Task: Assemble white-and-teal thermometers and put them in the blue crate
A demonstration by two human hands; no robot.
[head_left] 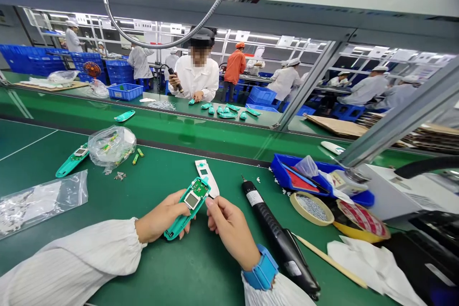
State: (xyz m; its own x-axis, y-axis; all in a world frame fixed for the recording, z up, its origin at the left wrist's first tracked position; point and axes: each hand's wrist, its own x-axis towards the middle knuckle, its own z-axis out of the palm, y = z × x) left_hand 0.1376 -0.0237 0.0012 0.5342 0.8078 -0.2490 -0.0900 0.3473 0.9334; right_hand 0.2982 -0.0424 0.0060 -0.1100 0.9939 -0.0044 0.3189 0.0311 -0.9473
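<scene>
My left hand (163, 216) is closed around a teal plastic housing (175, 226) with a green circuit board and a small grey screen in it. The housing is tilted, its far end pointing up and right. Thumb and fingers of my right hand (229, 224) are pinched together just right of that end; what lies between them, if anything, is too small to make out. Behind the housing lies a white cover (211, 179) with a window cut in it. A black electric screwdriver (270, 224) rests to the right of my right hand.
On the left are another teal housing (70, 165), a bag of small parts (112, 146) and a flat clear bag (46, 201). At right stand a blue tray (278, 167), a tape roll holding screws (292, 201) and a wooden stick (330, 260). Across the belt (172, 131) sits a co-worker (195, 76).
</scene>
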